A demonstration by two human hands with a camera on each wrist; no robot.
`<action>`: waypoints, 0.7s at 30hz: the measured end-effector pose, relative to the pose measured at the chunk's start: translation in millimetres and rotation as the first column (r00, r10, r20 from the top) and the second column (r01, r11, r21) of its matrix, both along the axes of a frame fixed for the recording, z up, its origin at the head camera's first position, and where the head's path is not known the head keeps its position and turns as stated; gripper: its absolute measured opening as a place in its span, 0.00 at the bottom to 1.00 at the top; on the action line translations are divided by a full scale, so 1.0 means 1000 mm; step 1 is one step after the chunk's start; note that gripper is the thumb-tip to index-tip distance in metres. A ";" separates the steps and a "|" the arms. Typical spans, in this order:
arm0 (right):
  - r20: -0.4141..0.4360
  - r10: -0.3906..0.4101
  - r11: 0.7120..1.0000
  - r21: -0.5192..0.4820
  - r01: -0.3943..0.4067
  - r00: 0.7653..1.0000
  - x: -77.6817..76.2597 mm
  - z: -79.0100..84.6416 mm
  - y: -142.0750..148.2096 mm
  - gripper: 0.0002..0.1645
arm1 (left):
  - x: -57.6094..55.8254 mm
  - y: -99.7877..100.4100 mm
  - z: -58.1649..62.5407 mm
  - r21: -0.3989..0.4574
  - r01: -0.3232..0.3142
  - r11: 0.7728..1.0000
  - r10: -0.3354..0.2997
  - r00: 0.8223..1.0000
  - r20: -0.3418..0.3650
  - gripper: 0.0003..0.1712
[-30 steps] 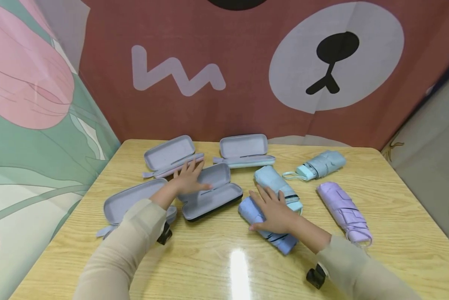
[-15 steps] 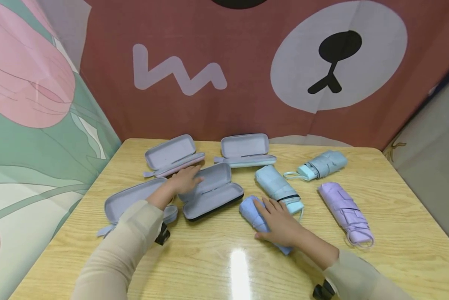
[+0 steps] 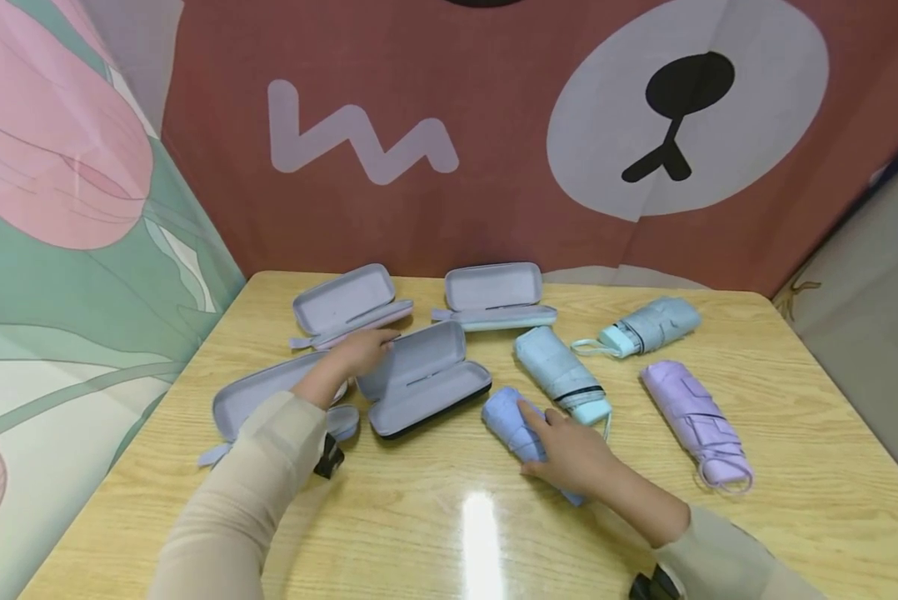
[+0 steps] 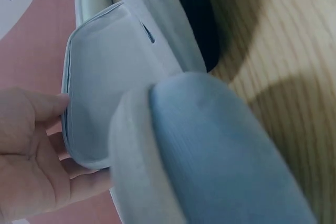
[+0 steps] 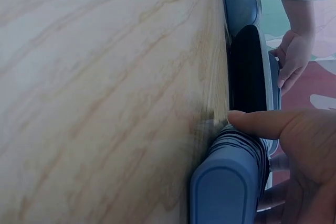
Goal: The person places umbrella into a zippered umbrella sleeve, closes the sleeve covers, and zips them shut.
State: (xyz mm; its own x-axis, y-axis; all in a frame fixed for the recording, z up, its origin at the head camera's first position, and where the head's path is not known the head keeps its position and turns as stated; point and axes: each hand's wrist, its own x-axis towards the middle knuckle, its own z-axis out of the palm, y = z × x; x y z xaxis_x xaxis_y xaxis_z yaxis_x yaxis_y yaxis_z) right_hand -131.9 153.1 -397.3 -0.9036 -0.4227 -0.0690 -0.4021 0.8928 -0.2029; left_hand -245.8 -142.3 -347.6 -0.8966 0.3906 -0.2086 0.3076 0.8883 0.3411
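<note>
My left hand (image 3: pixel 361 353) pinches the raised lid of an open black glasses case (image 3: pixel 436 395) with a grey lining. In the left wrist view the thumb lies on the lid's rim (image 4: pixel 67 106) and the fingers go behind it. My right hand (image 3: pixel 578 454) grips a folded blue umbrella (image 3: pixel 511 423) lying on the table. In the right wrist view the thumb is on one side of this umbrella (image 5: pixel 223 187) and the fingers are on the other, partly hidden. A folded light-blue umbrella (image 3: pixel 557 367) lies just behind it.
Other open glasses cases lie around: a blue one (image 3: pixel 257 392) at left, a pink one (image 3: pixel 344 302) behind, a pale turquoise one (image 3: pixel 494 287) at the back. A teal umbrella (image 3: pixel 655 325) and a purple umbrella (image 3: pixel 692 417) lie on the wooden table (image 3: pixel 389 525) at right.
The left hand's spread fingers have closed onto the black case's lid. My right hand has gone from lying spread over the blue umbrella to gripping it. The case and umbrella stay in place.
</note>
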 end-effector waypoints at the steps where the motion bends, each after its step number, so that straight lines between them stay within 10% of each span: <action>1: -0.001 -0.001 1.000 0.001 0.001 1.000 0.000 0.000 0.000 0.52 | 0.000 -0.001 0.001 -0.008 -0.009 1.000 0.009 1.000 0.006 0.22; 21: -0.065 -0.015 0.986 -0.169 0.004 0.998 0.002 -0.005 0.006 0.44 | 0.002 -0.016 0.000 0.166 -0.168 0.972 0.143 0.978 0.154 0.22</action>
